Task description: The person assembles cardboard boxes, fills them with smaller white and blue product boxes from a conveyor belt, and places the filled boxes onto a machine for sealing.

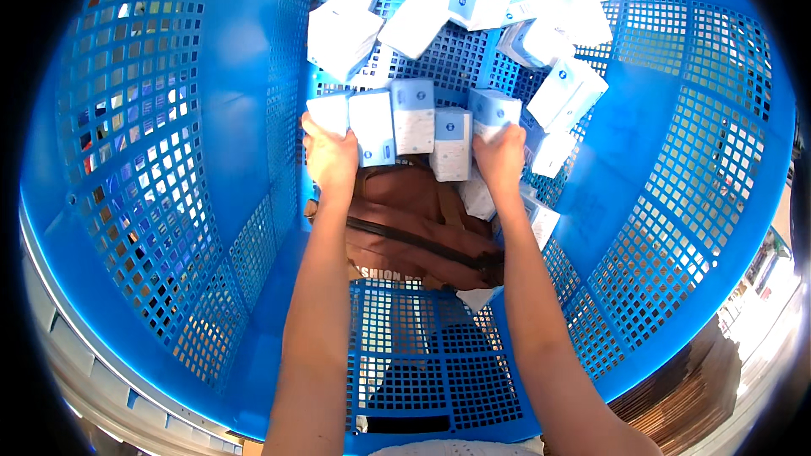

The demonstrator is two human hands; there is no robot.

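Note:
Both my arms reach down into a large blue plastic crate [241,25] with mesh walls. My left hand [332,156] is closed on the leftmost of several small white and light-blue cartons [372,127] standing in an uneven row. At the row's right end my right hand [503,154] grips another carton [494,110]. Between the hands, a taller-set carton [413,114] and a lower one [452,143] stand side by side. Under the row lies a brown bag [405,203] with a dark strap. My fingers' far sides are hidden.
Loose cartons [414,21] of the same kind lie jumbled at the crate's far end. More rest along the right wall, one tilted carton [566,93] among them. The crate's walls rise on both sides of my arms. Stacked brown cardboard [684,388] is outside at lower right.

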